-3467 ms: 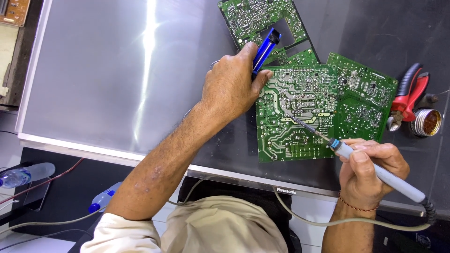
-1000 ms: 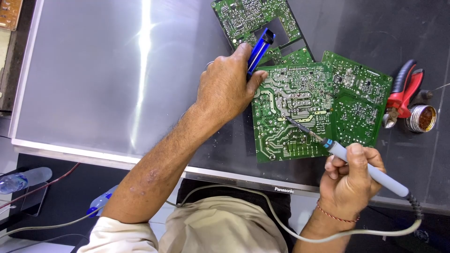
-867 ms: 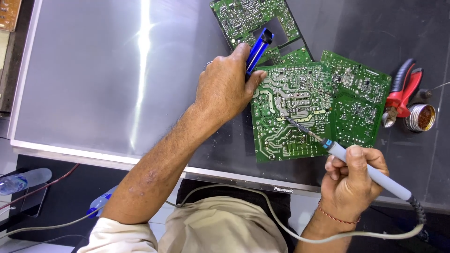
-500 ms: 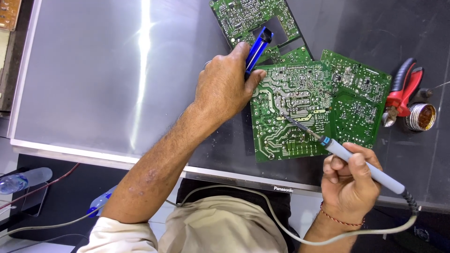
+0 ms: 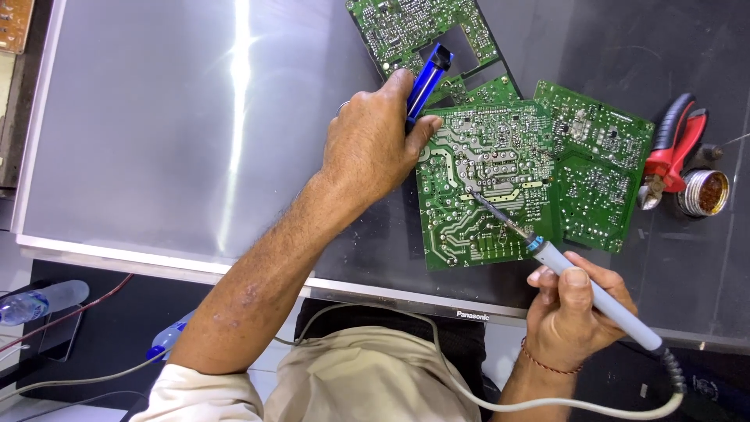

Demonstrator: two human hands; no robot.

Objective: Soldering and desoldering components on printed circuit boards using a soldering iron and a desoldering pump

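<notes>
Grey panel (image 5: 156, 125), green circuit boards (image 5: 484, 187), black bench (image 5: 625, 47)

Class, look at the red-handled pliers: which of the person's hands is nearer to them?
Right. The right hand, holding the soldering iron, sits below-left of the red-handled pliers; the left hand lies far left, across the circuit boards.

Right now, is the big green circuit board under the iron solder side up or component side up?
Solder side up: the large green circuit board shows bare silver traces and solder joints, no components; the grey-handled soldering iron tip rests on them.
</notes>
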